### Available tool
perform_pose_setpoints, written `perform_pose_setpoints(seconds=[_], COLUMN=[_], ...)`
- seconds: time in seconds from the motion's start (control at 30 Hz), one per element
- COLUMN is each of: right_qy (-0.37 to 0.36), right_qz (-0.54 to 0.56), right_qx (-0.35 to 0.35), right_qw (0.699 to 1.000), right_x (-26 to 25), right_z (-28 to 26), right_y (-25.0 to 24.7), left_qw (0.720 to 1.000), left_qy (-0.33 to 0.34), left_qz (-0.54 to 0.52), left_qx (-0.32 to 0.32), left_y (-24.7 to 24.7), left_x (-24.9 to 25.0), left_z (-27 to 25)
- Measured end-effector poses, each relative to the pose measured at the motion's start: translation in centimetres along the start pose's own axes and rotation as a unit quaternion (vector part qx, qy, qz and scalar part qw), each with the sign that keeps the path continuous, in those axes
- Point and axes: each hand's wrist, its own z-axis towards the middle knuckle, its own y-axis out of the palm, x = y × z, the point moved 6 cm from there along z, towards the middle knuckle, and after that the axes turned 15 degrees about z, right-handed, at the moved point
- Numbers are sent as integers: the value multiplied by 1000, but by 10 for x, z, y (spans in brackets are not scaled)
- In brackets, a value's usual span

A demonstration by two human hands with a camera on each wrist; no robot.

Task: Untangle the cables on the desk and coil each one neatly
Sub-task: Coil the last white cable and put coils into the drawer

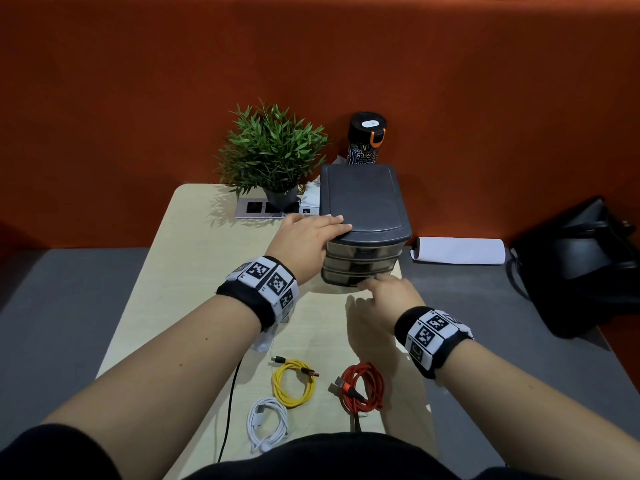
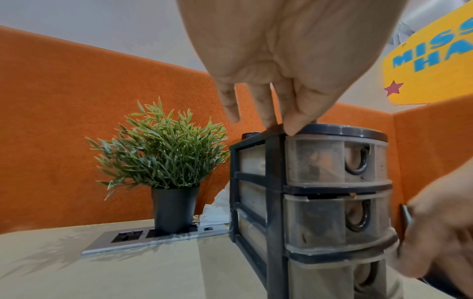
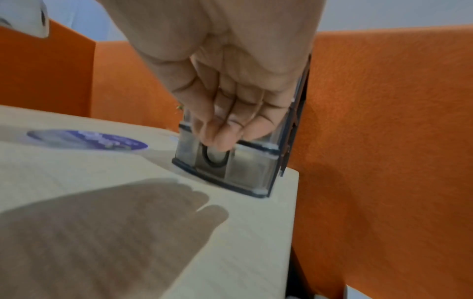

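Three coiled cables lie near the desk's front edge: a yellow one (image 1: 294, 384), a red one (image 1: 365, 388) and a white one (image 1: 267, 424). Both hands are further back, at a dark three-drawer unit (image 1: 362, 202). My left hand (image 1: 308, 237) rests flat on the unit's front left top corner, and its fingertips (image 2: 287, 119) press on the lid. My right hand (image 1: 384, 294) reaches the bottom drawer, where its bunched fingertips (image 3: 225, 139) pinch the top of the black ring handle (image 3: 215, 162). All drawers look pushed in.
A thin black cable (image 1: 231, 396) runs along the desk under my left forearm. Behind the drawer unit stand a potted plant (image 1: 273, 150) on a socket panel (image 1: 256, 207) and a dark bottle (image 1: 367, 140). White paper (image 1: 460, 251) and a black bag (image 1: 581, 268) lie on the right.
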Motion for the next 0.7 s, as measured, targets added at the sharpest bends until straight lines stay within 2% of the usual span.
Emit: perform_pose_setpoints(seconds=[0.07,0.13,0.27,0.47,0.7], right_qy=[34,55,68,80,47], right_qz=[-28,-39,-60,-31,-25], right_qx=[-44,-54,-41,-5,-5], right_qw=[998,996,995,996,999], right_x=[8,14,20,17,14], right_z=[2,4,9,9,-37], right_y=[12,18,29,34,41], left_qw=[1000,1000,999,999,999], left_qy=[-3,-4,-5,-4,-8], left_qz=[-1,-5,-12,-7,-16], left_qx=[-8,-20,-32,-44,-38], left_y=[1,2,1,2,8], left_x=[0,0,-1,0,0], left_z=[-2,-3,-5,-8,-8])
